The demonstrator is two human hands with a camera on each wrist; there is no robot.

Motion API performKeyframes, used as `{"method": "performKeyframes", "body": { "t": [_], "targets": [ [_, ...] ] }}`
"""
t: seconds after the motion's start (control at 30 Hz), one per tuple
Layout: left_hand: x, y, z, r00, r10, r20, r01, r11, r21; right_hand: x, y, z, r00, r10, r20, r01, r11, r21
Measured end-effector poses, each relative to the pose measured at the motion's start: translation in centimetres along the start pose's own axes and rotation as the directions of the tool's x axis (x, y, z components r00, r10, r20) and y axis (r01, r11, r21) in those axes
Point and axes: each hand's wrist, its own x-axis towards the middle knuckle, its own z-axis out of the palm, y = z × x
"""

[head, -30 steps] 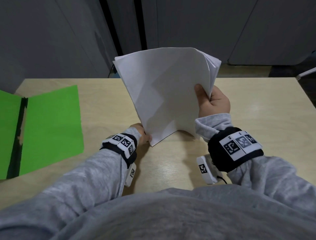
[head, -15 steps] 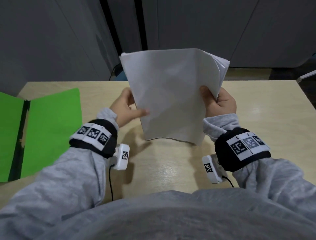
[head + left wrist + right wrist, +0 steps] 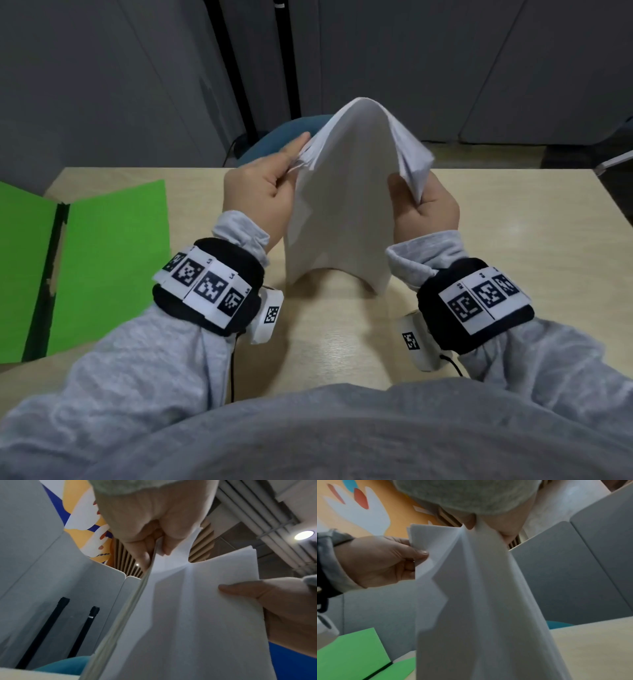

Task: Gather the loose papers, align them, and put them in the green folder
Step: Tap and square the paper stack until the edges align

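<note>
A stack of white papers (image 3: 342,205) stands upright on its lower edge on the table, bowed into an arch toward me. My left hand (image 3: 274,181) pinches its left edge near the top, thumb in front and fingers behind, as the left wrist view shows on the papers (image 3: 197,608). My right hand (image 3: 421,202) grips the right edge, thumb on the front sheet. In the right wrist view the papers (image 3: 479,601) hang down from that grip. The green folder (image 3: 113,260) lies open flat at the table's left, apart from both hands.
The light wooden table (image 3: 513,257) has bare surface to the right of the papers and between my forearms. A blue chair (image 3: 284,137) sits beyond the far edge. Grey partition panels stand behind.
My left hand rose from the stack's bottom corner to its upper left edge and took hold. The stack swung upright and now bows between both hands.
</note>
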Motion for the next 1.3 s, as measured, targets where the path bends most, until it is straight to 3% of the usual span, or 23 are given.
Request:
{"method": "performKeyframes", "body": {
  "t": [0.1, 0.17, 0.27, 0.37, 0.47, 0.53, 0.67, 0.8, 0.93, 1.0, 1.17, 1.3],
  "targets": [
    [0.3, 0.4, -0.6, 0.995, 0.086, -0.058, -0.086, 0.996, -0.003, -0.3, -1.1, -0.3, 0.989, -0.134, -0.057, 0.139, 0.987, 0.083],
    [0.4, 0.7, -0.8, 0.993, 0.076, -0.088, -0.080, 0.995, -0.053, -0.1, -1.0, -0.2, 0.979, -0.182, -0.089, 0.187, 0.981, 0.055],
    [0.1, 0.8, -1.1, 0.995, -0.071, 0.070, 0.087, 0.962, -0.258, 0.2, -0.5, 0.0, 0.988, -0.134, -0.081, 0.135, 0.991, 0.009],
    [0.0, -0.2, -1.0, 0.947, -0.168, 0.272, 0.278, 0.855, -0.437, 0.4, -0.3, -0.1, 0.998, -0.059, -0.007, 0.059, 0.998, 0.038],
    [0.4, 0.0, -0.8, 0.891, -0.283, 0.354, 0.393, 0.871, -0.294, 0.7, -0.7, -0.1, 0.999, -0.035, 0.010, 0.034, 0.998, 0.055],
    [0.7, 0.8, -0.8, 0.917, -0.288, 0.277, 0.333, 0.933, -0.133, 0.6, -1.2, -0.1, 0.996, -0.087, -0.032, 0.089, 0.992, 0.088],
    [1.3, 2.3, -1.5, 0.971, -0.156, 0.183, 0.200, 0.946, -0.257, 0.2, -2.0, 0.0, 0.971, -0.160, -0.178, 0.189, 0.970, 0.155],
    [0.4, 1.6, -1.7, 0.962, -0.099, 0.254, 0.185, 0.922, -0.340, 0.2, -1.5, -0.3, 0.989, -0.105, -0.107, 0.131, 0.954, 0.268],
    [-0.2, 1.4, -1.6, 0.975, -0.089, 0.204, 0.162, 0.912, -0.377, 0.7, -1.7, -0.1, 0.979, -0.162, -0.126, 0.189, 0.951, 0.243],
    [-0.3, 1.7, -1.7, 0.985, -0.075, 0.156, 0.124, 0.934, -0.334, 0.8, -1.8, 0.0, 0.974, -0.187, -0.132, 0.211, 0.956, 0.203],
    [0.0, 1.6, -1.4, 0.999, 0.010, 0.043, -0.009, 0.999, -0.036, 0.2, -1.8, 0.3, 0.963, -0.244, -0.115, 0.263, 0.945, 0.196],
    [0.2, 1.2, -1.9, 0.994, 0.003, 0.109, 0.003, 0.999, -0.050, 0.4, -0.6, 0.2, 0.987, -0.159, 0.025, 0.155, 0.981, 0.117]
  ]
}}
